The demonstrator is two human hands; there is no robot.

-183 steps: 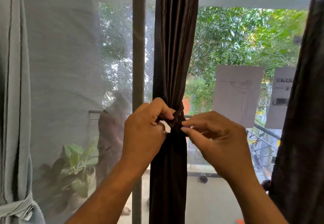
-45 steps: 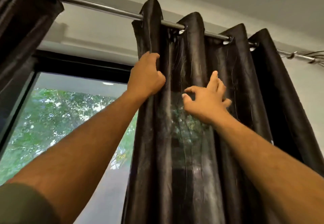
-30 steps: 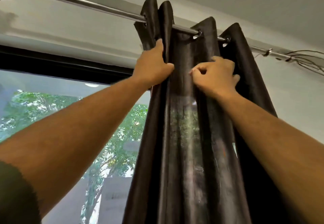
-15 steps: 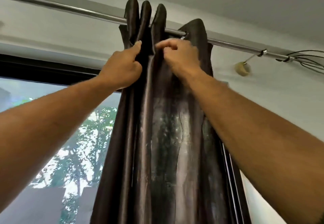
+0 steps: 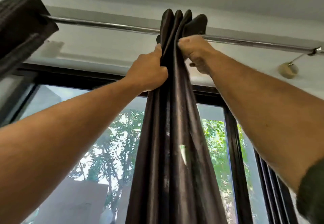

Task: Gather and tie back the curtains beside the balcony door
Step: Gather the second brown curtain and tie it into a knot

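A dark brown satin curtain (image 5: 177, 136) hangs bunched in tight folds from a metal curtain rod (image 5: 108, 26) near the ceiling. My left hand (image 5: 149, 71) grips the left side of the bunched folds just below the rod. My right hand (image 5: 196, 51) clasps the right side of the same folds at the rod. Both arms reach up. A second dark curtain (image 5: 22, 23) sits gathered on the rod at the upper left, blurred.
The black door frame (image 5: 231, 136) and glass stand behind the curtain, with green trees outside. A rod bracket (image 5: 287, 69) is fixed to the white wall at the right. The ceiling is close above.
The curtain folds are pressed tighter together than half a second ago, and the bunch has slid left along the rod, away from the bracket. Both hands stay closed on the fabric.
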